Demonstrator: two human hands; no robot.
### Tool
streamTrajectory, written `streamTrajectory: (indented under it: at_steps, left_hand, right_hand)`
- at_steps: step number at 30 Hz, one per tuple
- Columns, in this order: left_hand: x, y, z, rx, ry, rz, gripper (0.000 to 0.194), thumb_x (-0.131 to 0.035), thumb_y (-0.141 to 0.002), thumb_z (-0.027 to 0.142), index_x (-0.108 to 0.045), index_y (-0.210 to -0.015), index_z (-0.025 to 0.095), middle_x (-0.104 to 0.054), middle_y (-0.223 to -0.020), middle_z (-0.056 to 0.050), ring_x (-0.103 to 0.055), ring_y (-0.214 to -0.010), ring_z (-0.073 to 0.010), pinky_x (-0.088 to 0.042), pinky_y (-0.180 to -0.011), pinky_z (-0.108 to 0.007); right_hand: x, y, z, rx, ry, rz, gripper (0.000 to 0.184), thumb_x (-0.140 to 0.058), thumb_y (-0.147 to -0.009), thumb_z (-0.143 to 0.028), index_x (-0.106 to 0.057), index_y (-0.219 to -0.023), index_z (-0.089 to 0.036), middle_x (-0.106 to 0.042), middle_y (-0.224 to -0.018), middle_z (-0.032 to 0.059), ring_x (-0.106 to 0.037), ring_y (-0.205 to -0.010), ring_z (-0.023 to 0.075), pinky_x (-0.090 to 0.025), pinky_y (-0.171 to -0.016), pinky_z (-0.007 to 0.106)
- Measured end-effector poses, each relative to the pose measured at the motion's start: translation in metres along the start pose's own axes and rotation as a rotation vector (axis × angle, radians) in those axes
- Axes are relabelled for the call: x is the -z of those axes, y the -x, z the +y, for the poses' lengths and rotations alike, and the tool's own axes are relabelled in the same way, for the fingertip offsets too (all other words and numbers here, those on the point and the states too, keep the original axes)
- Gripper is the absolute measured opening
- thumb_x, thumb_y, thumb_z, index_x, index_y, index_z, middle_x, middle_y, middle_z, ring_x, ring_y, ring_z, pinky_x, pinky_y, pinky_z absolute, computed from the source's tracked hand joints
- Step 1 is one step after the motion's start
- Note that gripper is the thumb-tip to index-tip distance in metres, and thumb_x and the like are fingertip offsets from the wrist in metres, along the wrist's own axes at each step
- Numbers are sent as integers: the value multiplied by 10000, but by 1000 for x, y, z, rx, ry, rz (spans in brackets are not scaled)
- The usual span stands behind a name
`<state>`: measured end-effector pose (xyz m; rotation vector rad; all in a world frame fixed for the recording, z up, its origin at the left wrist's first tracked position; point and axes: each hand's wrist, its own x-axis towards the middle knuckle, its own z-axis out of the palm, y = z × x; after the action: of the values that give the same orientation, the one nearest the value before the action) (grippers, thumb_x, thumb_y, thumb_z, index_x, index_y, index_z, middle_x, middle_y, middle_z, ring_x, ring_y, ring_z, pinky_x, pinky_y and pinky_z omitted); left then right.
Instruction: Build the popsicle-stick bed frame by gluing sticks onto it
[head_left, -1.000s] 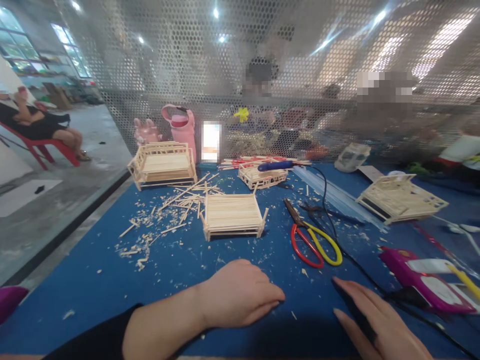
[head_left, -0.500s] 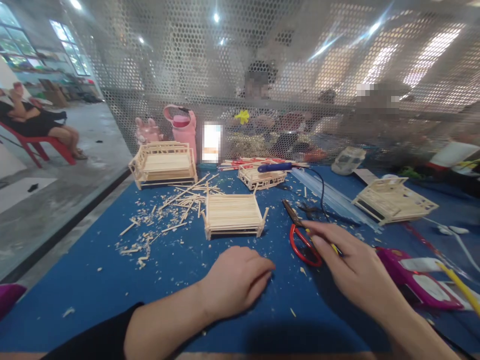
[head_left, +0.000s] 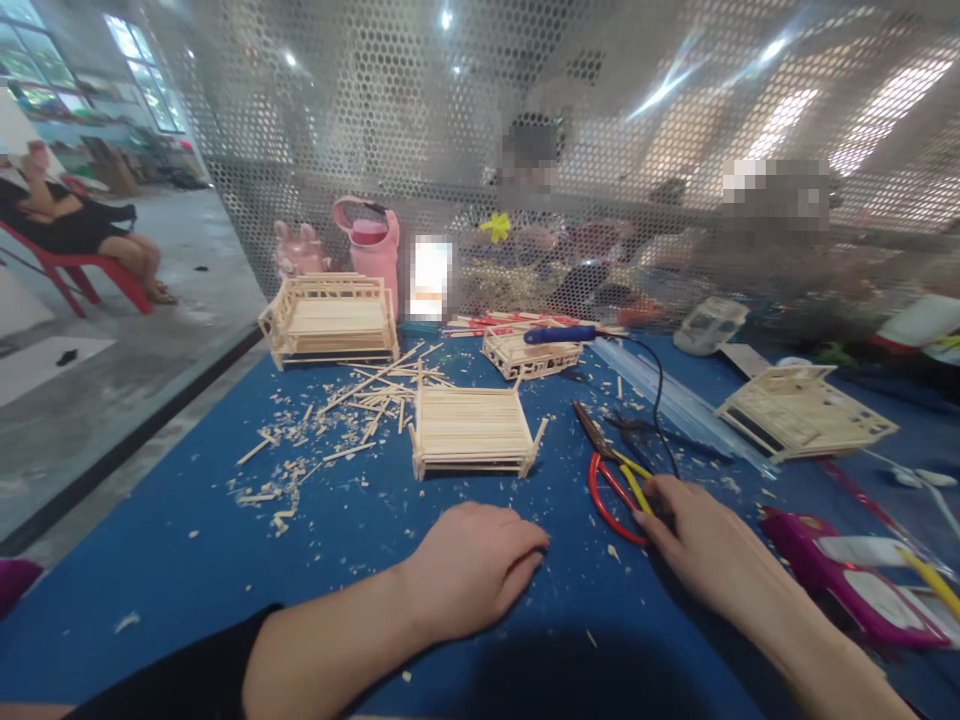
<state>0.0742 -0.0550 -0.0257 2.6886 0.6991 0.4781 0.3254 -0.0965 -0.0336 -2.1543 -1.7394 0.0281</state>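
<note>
Head view: scissors (head_left: 604,451) gripped by R hand (head_left: 697,540) at yellow handle, blades pointed fwd-left; L hand (head_left: 476,570) farther, loosely closed.

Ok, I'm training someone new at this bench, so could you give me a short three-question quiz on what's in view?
1. Multiple choice: Which hand is at the handles of the scissors?
a) The left hand
b) The right hand
c) Neither hand

2. True or false: The blue-handled tool lies across the top of a small stick frame.

3. Fill in the blank: One handle loop of the scissors is red and the other is ____.

Key: 1 b; 2 true; 3 yellow.
</note>
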Motion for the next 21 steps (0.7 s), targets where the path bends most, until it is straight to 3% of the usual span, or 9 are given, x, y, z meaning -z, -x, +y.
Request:
streamTrajectory:
  at_steps: [4,9,14,17,19,21]
  left_hand:
    - [0,-1,-1,14,4,-4,215,-453,-896,238,-630,-1013,207,-713,-873,-43,-668,-787,-188,-503,-722,-288]
    - [1,-1,0,6,9,-7,210,-467,-891,232,-634,-1015,200,-717,-877,-45,-669,-790,-202,-507,-718,-307]
    - [1,-1,0,2,4,-26,214,-471,-889,222,-632,-1029,196,-716,-880,-47,-667,-791,-198,-506,-713,-300]
    - [1,-1,0,-8,10,-12,214,-470,-891,225,-631,-1028,193,-715,-864,-48,-666,-773,-197,-501,-697,-293]
    - [0,0,-1,-22,20,10,218,-469,-891,223,-630,-1033,187,-716,-858,-51,-667,-763,-198,-501,-690,-296]
    - [0,0,-2,-31,26,24,220,-468,-891,216,-630,-1036,183,-717,-856,-53,-667,-757,-197,-503,-689,-299]
  right_hand:
    - [-2,-1,-1,-21,15,-133,64,-444,-777,-263,-489,-744,-230,-604,-580,11,-603,-542,209,-391,-513,286]
    - [1,-16,-27,-50,96,-216,104,-452,-820,-213,-526,-893,-206,-677,-718,59,-663,-672,238,-392,-553,279]
    - [0,-38,-36,-37,120,-225,126,-514,-809,-181,-565,-923,-173,-672,-688,69,-652,-667,241,-387,-567,288]
    - [8,-46,-39,3,109,-164,172,-501,-805,-162,-605,-939,-186,-688,-844,91,-647,-747,237,-412,-616,304]
    - [13,-46,-44,88,-12,-14,251,-452,-829,-163,-616,-1014,-207,-672,-990,84,-635,-847,219,-440,-687,307]
    - [14,-42,-51,242,-220,188,293,-419,-855,-184,-621,-1066,-213,-661,-1001,68,-619,-888,197,-461,-746,306]
